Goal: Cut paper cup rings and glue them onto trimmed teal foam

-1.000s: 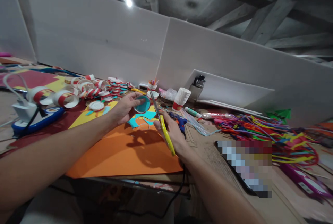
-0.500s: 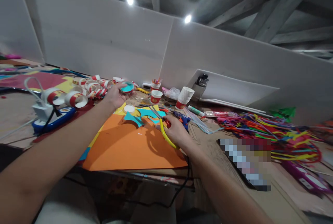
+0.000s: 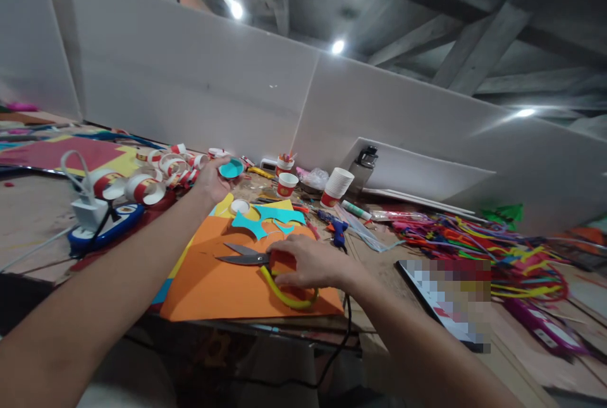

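Observation:
My left hand (image 3: 215, 181) is raised over the far left of the orange paper, its fingers closed at the edge of a shallow round piece, seemingly a cut-down paper cup, turquoise inside (image 3: 231, 168). Low over the orange paper (image 3: 213, 288), my right hand (image 3: 308, 261) grips scissors by their yellow handle (image 3: 289, 299). The scissor blades (image 3: 244, 255) point left and stand a little apart. Just beyond them lie turquoise paper offcuts (image 3: 250, 225) with curved cut edges. A small white ring or lid (image 3: 239, 206) rests behind the offcuts.
Curled strips of cut paper cup (image 3: 147, 188) and a blue power strip (image 3: 107, 228) sit at left. Behind are a paper cup (image 3: 287, 185), stacked cups (image 3: 337, 186) and a bottle (image 3: 363, 171). To the right lie a glue gun (image 3: 338, 231) and colourful pipe cleaners (image 3: 502, 256).
My right hand has brought the scissors down and toward me, away from the turquoise offcuts; the blades now point left. The round turquoise piece in my left hand has tilted to show more of its inside.

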`<state>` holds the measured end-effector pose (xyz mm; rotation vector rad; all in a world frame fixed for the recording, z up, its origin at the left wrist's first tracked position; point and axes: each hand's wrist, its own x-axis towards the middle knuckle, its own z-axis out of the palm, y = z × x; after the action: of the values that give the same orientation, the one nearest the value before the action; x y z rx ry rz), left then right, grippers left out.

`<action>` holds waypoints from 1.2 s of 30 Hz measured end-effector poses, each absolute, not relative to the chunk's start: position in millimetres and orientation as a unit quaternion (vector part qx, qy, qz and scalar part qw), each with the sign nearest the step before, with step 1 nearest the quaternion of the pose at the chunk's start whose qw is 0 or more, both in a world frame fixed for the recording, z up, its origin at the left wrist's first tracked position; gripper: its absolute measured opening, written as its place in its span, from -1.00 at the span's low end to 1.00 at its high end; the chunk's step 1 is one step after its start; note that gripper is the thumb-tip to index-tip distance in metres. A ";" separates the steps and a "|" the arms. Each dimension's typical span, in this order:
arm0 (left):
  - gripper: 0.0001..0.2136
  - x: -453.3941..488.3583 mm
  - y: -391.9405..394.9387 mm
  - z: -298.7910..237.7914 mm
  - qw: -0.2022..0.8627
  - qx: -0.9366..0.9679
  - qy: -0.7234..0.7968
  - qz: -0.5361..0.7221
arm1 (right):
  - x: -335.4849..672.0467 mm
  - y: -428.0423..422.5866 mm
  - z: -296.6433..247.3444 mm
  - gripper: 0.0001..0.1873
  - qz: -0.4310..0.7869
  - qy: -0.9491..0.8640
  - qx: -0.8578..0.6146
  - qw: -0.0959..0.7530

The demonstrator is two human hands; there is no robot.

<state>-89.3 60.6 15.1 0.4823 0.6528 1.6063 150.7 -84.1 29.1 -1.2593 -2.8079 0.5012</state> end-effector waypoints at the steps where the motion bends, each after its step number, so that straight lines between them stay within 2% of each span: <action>1: -0.90 -88.8 60.4 14.8 0.623 0.211 0.287 0.696 | 145.3 -80.6 33.0 -0.68 0.148 -0.894 -0.423 0.012; 5: -0.91 -87.1 58.8 14.0 0.634 0.217 0.304 0.677 | 113.3 -62.1 31.7 -0.43 0.065 -0.858 -0.497 0.110; 8: -0.93 -85.8 56.9 14.8 0.635 0.219 0.312 0.672 | 88.6 -46.7 14.2 -0.28 0.026 -0.849 -0.522 0.081; 9: -0.94 -85.3 56.2 15.3 0.632 0.219 0.314 0.673 | 83.0 -42.0 7.9 -0.33 0.031 -0.844 -0.532 0.055; 10: -0.93 -84.9 55.6 15.8 0.630 0.220 0.315 0.675 | 79.4 -37.7 2.5 -0.47 0.042 -0.841 -0.537 0.043; 12: -0.92 -84.3 55.0 16.5 0.624 0.222 0.317 0.679 | 78.2 -31.0 -3.0 -0.78 0.047 -0.839 -0.540 0.050; 13: -0.91 -84.2 55.1 16.6 0.621 0.224 0.315 0.682 | 80.5 -28.8 -2.5 -0.84 0.047 -0.838 -0.540 0.062; 18: -0.90 -86.6 57.4 15.8 0.597 0.226 0.301 0.708 | 113.8 -23.0 25.3 -0.72 0.023 -0.816 -0.548 0.184; 21: -0.88 -87.4 58.3 14.5 0.592 0.219 0.308 0.712 | 143.1 -19.3 42.8 -0.79 0.135 -0.718 -0.538 0.420; 23: -0.88 -86.1 58.6 12.2 0.594 0.223 0.317 0.705 | 160.7 -17.5 48.0 -0.84 0.256 -0.641 -0.517 0.507; 25: -0.86 -83.5 59.3 8.4 0.599 0.232 0.327 0.694 | 173.5 -17.2 48.5 -0.85 0.327 -0.567 -0.508 0.559; 27: -0.82 -81.0 60.3 4.3 0.601 0.243 0.334 0.684 | 181.0 -18.3 46.3 -0.86 0.376 -0.514 -0.497 0.590; 31: -0.74 -79.2 62.0 -0.6 0.595 0.270 0.350 0.671 | 187.5 -22.9 44.1 -0.86 0.458 -0.471 -0.474 0.586; 36: -0.73 -77.2 61.3 -2.0 0.596 0.300 0.366 0.649 | 193.7 -28.1 46.8 -0.83 0.478 -0.477 -0.443 0.589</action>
<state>-77.2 61.3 -2.0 0.6969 0.8495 1.5073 193.7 -28.1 46.8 -1.0311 -1.1117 1.1130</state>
